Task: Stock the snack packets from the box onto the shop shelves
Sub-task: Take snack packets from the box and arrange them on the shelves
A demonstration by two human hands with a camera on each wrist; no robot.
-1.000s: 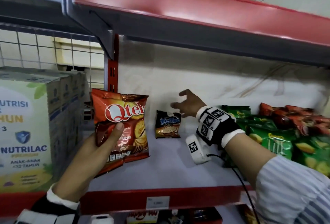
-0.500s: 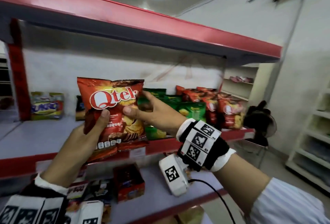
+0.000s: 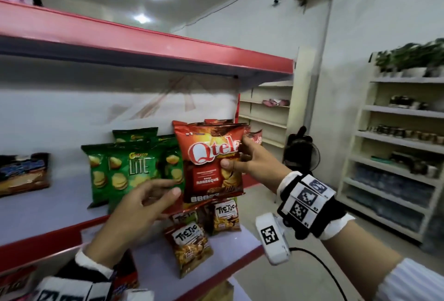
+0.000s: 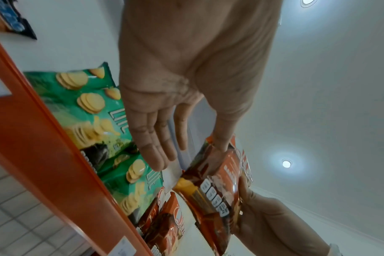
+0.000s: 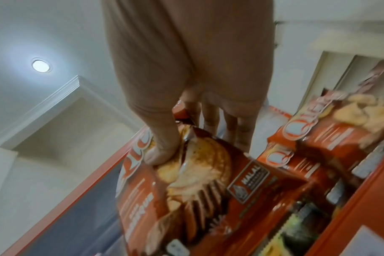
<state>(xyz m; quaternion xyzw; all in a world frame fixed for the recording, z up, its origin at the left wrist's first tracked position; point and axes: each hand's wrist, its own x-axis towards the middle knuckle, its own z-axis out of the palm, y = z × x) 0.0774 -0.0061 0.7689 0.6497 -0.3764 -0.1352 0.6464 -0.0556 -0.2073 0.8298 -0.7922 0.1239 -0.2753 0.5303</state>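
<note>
My right hand (image 3: 236, 155) pinches the right edge of a red Qtela snack packet (image 3: 209, 161) and holds it upright in front of the shelf (image 3: 48, 240). In the right wrist view the thumb (image 5: 162, 152) presses the front of the packet (image 5: 186, 190) and the fingers lie behind it. My left hand (image 3: 165, 188) is open with straight fingers just below and left of the packet. Its thumb (image 4: 221, 142) touches the corner of the packet (image 4: 215, 190). Green Lite packets (image 3: 127, 168) stand on the shelf to the left. More red Qtela packets (image 5: 318, 138) stand behind it.
Tic Tic packets (image 3: 189, 240) stand on the lower shelf under the hands. A dark blue packet (image 3: 21, 173) lies at the far left. The upper red shelf (image 3: 168, 48) hangs overhead. A black fan (image 3: 300, 152) and pale shelving (image 3: 396, 144) stand to the right.
The Qtela packet passed from my left hand to my right, and the left hand let go and opened. The packet moved right, past the green packets, as the view turned right.
</note>
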